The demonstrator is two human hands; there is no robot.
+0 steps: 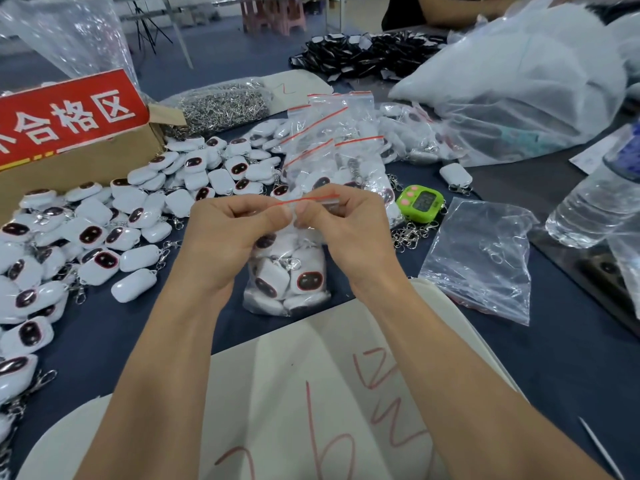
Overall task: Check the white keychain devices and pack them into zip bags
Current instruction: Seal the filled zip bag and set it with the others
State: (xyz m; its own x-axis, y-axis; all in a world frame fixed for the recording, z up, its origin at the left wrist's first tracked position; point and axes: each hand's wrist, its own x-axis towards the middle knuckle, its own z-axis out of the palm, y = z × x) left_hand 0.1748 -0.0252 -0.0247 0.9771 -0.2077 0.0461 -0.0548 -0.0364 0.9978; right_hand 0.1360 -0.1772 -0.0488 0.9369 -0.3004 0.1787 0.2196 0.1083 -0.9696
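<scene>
A clear zip bag with a red strip along its top hangs upright over the dark table, filled with several white keychain devices. My left hand and my right hand both pinch the bag's top edge, thumbs and fingers meeting at the middle of the strip. A large heap of loose white keychain devices with dark oval faces lies to the left. More filled zip bags are stacked behind my hands.
A cardboard box with a red sign stands at far left. A bag of metal clasps, a green timer, an empty plastic bag, a water bottle and a big white sack surround the area. Marked white sheets lie near me.
</scene>
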